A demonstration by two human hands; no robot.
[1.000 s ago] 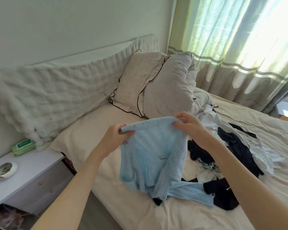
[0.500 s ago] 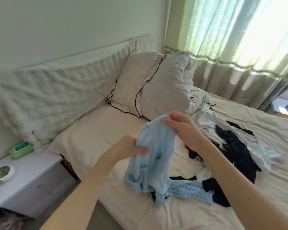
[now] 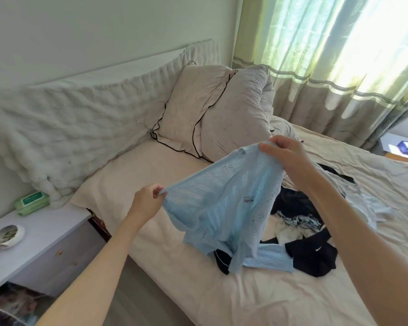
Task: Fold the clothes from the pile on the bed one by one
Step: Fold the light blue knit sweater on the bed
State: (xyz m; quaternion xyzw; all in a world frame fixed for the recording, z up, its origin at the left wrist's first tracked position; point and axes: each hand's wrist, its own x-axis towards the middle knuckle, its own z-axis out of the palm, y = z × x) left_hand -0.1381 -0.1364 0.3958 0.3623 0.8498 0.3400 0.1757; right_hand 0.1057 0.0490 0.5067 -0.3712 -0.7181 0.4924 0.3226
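Note:
A light blue knitted top (image 3: 224,203) hangs spread in the air over the bed (image 3: 132,184). My left hand (image 3: 146,203) pinches its lower left corner. My right hand (image 3: 285,156) grips its upper right edge, higher and farther back. One blue sleeve trails down onto the sheet near the bed's front edge. Behind and to the right of the top lies the pile of clothes (image 3: 299,220), mostly black and white pieces, partly hidden by the top and my right arm.
Two pillows (image 3: 212,109) lean at the head of the bed beside a fluffy white throw (image 3: 64,137). A white nightstand (image 3: 38,238) on the left carries a green wipes pack (image 3: 32,203) and a small dish (image 3: 6,236). Curtains (image 3: 339,55) hang behind.
My hands have drawn apart, the left going down and left, the right up and right. The blue top went from bunched to stretched out between them.

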